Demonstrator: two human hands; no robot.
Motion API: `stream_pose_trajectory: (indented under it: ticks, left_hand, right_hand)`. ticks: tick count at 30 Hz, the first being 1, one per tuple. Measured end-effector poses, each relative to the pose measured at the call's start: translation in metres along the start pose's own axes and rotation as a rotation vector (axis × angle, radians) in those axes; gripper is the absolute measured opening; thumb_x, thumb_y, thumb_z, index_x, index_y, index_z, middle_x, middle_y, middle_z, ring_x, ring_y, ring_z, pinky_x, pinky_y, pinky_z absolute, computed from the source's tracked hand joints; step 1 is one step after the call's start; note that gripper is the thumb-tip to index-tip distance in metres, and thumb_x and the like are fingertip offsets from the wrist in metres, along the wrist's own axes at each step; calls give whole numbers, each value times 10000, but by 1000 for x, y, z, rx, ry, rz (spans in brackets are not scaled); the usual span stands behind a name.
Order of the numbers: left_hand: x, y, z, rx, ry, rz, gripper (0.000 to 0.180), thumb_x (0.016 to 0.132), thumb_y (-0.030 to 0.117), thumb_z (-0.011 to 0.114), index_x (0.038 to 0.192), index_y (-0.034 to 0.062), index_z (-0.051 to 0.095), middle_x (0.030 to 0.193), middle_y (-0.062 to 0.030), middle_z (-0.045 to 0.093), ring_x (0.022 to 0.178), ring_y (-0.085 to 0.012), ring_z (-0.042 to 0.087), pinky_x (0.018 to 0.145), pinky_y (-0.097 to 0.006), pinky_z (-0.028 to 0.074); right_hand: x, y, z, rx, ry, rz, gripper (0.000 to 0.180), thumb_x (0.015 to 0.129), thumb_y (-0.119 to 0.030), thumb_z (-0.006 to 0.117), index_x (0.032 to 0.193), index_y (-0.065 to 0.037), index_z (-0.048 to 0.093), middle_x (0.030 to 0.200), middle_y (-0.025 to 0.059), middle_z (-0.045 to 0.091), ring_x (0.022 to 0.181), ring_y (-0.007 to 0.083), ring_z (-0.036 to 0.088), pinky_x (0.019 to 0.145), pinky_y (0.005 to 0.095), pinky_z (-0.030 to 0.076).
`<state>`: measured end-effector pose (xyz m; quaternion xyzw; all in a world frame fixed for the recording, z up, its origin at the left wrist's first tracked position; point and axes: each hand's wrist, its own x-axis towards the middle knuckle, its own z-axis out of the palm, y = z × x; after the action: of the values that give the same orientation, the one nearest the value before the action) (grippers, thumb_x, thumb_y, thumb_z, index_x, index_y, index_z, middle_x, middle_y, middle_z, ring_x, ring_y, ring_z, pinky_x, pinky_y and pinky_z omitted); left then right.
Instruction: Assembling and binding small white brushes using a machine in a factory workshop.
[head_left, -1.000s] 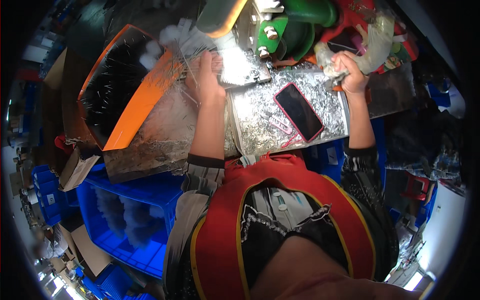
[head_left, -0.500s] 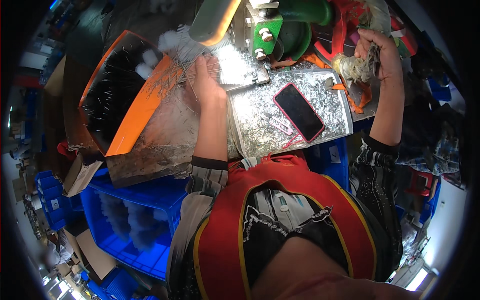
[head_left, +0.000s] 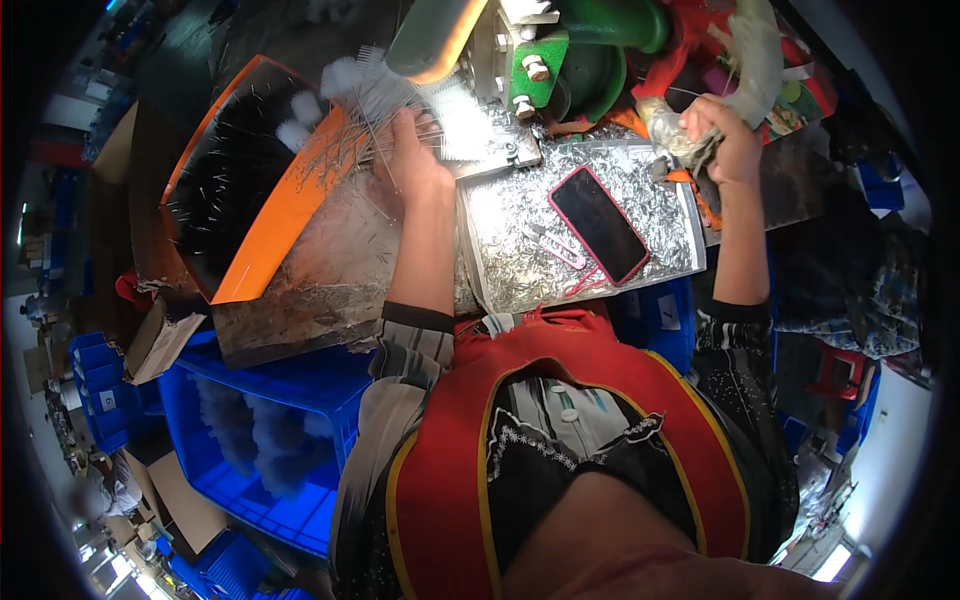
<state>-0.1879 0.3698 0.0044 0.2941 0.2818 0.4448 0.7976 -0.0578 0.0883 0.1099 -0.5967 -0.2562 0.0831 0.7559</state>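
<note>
My left hand (head_left: 412, 165) is closed around a bundle of thin wire-stemmed brushes (head_left: 372, 100). Their white bristles fan out beside the lamp-lit metal plate (head_left: 480, 130) of a green machine (head_left: 535, 70). Over on the right, my right hand (head_left: 728, 140) grips a handle wrapped in pale, worn material (head_left: 680, 138). Its fingers curl over the wrapping, and part of the handle is hidden under them. Just left of my left hand, an orange-edged box (head_left: 285, 215) holds many dark bristled pieces with shiny wire tips, and a few white tufts.
A shallow tray (head_left: 480, 255) full of small metal clippings lies in front of the machine. On it rest a red-cased phone (head_left: 600, 225) and a small pink-and-white cutter (head_left: 556, 246). A blue crate (head_left: 345, 400) with grey fluffy bundles stands below the bench. A lamp (head_left: 435, 40) hangs overhead.
My right hand has swung left and toward me, moving with the wrapped handle. My left hand stays nearly in place with the wire-stemmed brushes.
</note>
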Motion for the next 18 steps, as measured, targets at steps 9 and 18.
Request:
stream_pose_trajectory:
  ticks: [9, 18]
  left_hand:
    - [-5, 4, 15, 113, 17, 75, 82, 815, 44, 511, 867, -15, 537, 810, -82, 587, 657, -131, 523, 567, -240, 449]
    - [-5, 6, 9, -16, -59, 115, 165, 773, 22, 565, 901, -55, 496, 794, -125, 571, 620, -154, 540, 533, -251, 471]
  right_hand:
    - [6, -55, 24, -144, 135, 123, 305, 757, -96, 515, 486, -80, 378, 459, 34, 378, 453, 137, 415, 551, 275, 382]
    - [-7, 37, -1, -84, 72, -186, 190, 720, -19, 508, 534, -7, 476, 531, 68, 493, 494, 158, 486, 525, 267, 411]
